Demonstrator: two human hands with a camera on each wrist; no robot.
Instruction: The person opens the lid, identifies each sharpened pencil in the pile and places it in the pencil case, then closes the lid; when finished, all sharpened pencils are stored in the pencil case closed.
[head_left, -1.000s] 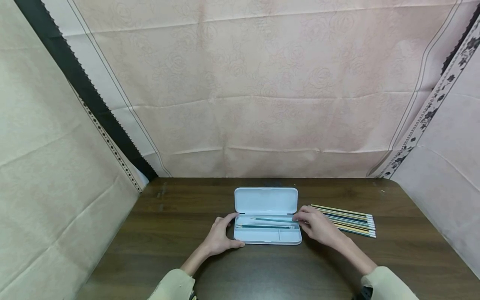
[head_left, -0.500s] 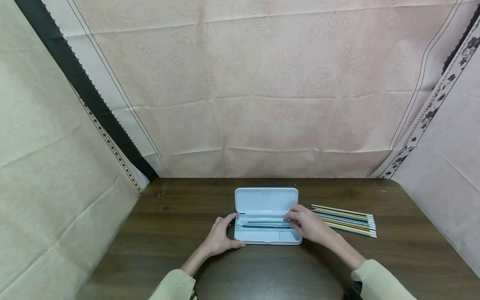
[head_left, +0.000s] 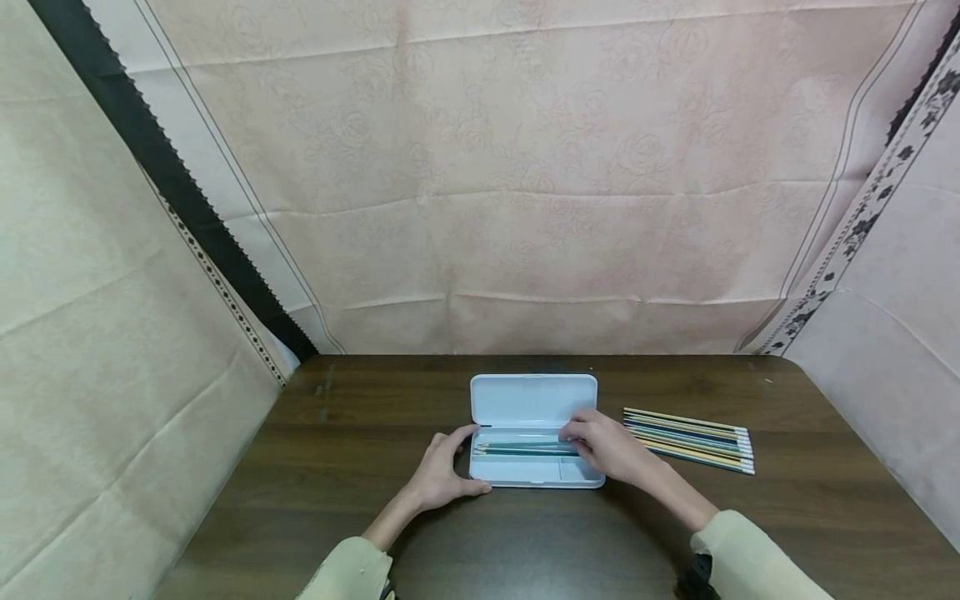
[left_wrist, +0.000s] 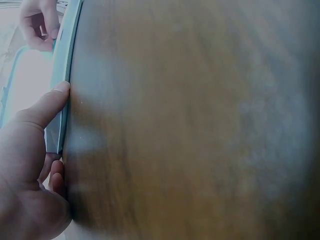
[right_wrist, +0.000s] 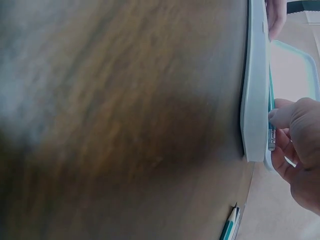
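Observation:
A pale blue pencil case [head_left: 517, 476] lies with its lid [head_left: 534, 400] raised at the back. My left hand [head_left: 437, 477] holds the case's left end, thumb at the front edge and fingers reaching to the back; in the left wrist view the thumb [left_wrist: 47, 106] presses on the front wall. Over the case's right half, my right hand [head_left: 606, 450] pinches a teal pencil [right_wrist: 271, 92] near its metal-banded end. That pencil lies low along the case, next to another teal pencil [head_left: 517, 453] inside. The right fingers hide the pencils' right ends in the head view.
To the right of the case, several striped and coloured pencils [head_left: 693, 442] lie side by side on the brown wooden table [head_left: 360, 417]. Pale patterned cloth [head_left: 525, 208] hangs behind the table and along both sides.
My right hand has moved left and brought the pencil down into the case beside the other one. The left hand stays in place on the case.

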